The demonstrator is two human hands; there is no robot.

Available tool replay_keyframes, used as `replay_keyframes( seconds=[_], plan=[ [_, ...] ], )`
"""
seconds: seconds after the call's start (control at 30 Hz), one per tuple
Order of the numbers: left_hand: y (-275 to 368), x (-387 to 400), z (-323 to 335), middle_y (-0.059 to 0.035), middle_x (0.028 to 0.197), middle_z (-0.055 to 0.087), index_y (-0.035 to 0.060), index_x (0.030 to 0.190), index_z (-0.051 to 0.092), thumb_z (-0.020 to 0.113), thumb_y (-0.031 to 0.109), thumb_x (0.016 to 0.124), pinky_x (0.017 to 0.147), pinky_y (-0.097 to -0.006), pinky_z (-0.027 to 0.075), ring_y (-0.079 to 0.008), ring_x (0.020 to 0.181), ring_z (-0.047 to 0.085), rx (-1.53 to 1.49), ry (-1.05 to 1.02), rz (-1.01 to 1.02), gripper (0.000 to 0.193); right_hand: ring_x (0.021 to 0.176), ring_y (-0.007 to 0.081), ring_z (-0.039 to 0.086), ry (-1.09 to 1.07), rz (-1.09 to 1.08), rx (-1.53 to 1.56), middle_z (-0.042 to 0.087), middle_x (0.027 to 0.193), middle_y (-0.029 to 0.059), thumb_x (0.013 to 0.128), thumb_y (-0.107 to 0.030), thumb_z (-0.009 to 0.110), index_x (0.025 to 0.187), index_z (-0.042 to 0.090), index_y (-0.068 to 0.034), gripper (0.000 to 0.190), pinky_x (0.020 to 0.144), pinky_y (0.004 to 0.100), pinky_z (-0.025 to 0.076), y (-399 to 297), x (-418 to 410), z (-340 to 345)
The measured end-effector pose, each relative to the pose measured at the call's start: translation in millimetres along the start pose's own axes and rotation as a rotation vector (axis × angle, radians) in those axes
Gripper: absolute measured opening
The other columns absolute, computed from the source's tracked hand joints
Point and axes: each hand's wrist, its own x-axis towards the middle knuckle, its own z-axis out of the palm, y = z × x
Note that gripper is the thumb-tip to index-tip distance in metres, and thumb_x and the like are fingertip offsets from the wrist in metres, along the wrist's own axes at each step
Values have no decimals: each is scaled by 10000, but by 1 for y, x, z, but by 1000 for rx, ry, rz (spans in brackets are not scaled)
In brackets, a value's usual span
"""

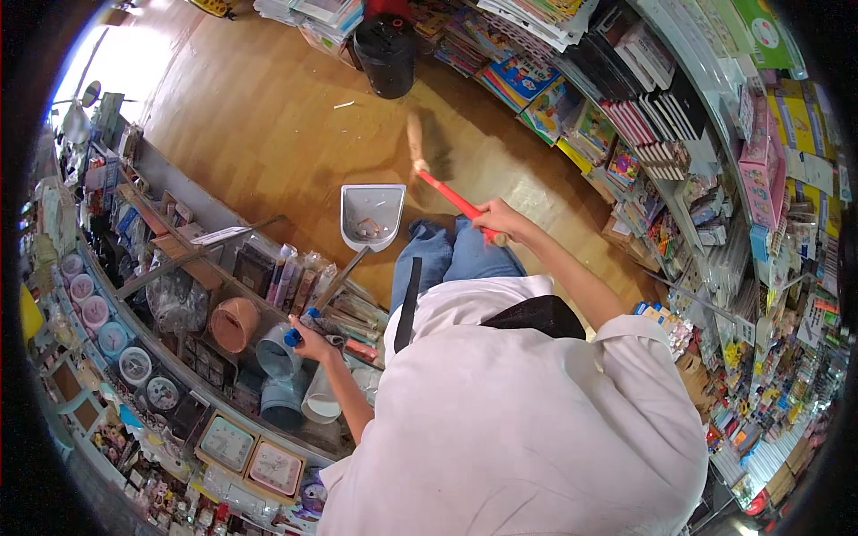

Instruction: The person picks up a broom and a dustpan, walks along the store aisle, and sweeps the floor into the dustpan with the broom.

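Observation:
My right hand (499, 220) grips the red handle (450, 193) of a broom near its end. The broom's wooden head (415, 137) is low over the floor, its dark bristles (439, 144) blurred. In my left hand (310, 339) is the blue grip of a long-handled dustpan's stick (340, 280). The pale grey dustpan (373, 194) rests on the floor in front of my legs, its mouth facing away from me. Bits of litter (369, 228) lie inside it. Some white scraps (344, 105) are on the wooden floor (268, 100) beyond.
A black bin (385, 57) stands ahead. Shelves of books (529, 77) and notebooks (653, 120) line the right side. At my left, shelving holds a terracotta-coloured pot (233, 324), rolls (285, 275) and several clocks (228, 442). A metal bar (198, 254) juts from it.

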Motion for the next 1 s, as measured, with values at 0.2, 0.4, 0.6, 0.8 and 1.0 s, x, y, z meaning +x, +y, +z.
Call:
replay_keyframes(
  seconds=[0.2, 0.4, 0.6, 0.8, 1.0],
  plan=[
    [5, 8, 1, -48, 757, 595, -24, 714, 586, 704, 312, 776, 576, -317, 452, -132, 609, 518, -33, -36, -55, 362, 420, 89, 499, -17, 37, 334, 518, 591, 11, 764, -96, 603, 1122, 565, -4, 371, 388, 233, 432, -5, -35, -31],
    [20, 11, 14, -38, 735, 581, -20, 668, 556, 704, 299, 779, 554, -322, 451, -123, 590, 507, -43, -41, -45, 369, 458, 46, 491, 72, 251, 256, 531, 661, -2, 787, -171, 618, 1200, 534, -47, 440, 383, 183, 416, 4, -203, -119],
    [-1, 44, 17, -74, 873, 596, -21, 852, 564, 683, 317, 789, 581, -358, 486, -167, 649, 553, -34, -79, -72, 363, 405, 82, 476, 279, 395, 166, 526, 624, 21, 768, -69, 612, 1090, 590, -5, 329, 371, 232, 392, -7, -326, -136],
    [-6, 58, 15, -61, 764, 626, -37, 731, 609, 677, 312, 801, 581, -338, 439, -132, 612, 532, 132, 30, 79, 362, 384, 103, 470, 295, 522, 98, 488, 557, 22, 772, -67, 587, 973, 598, 31, 224, 345, 251, 372, 88, -289, -156],
    [17, 37, 26, -73, 817, 629, -34, 788, 620, 696, 321, 781, 610, -350, 454, -146, 641, 550, 149, -27, 25, 363, 380, 139, 487, 246, 495, 217, 510, 522, 46, 757, -123, 591, 715, 545, -32, 111, 340, 289, 384, 246, -143, -120]
  ],
)
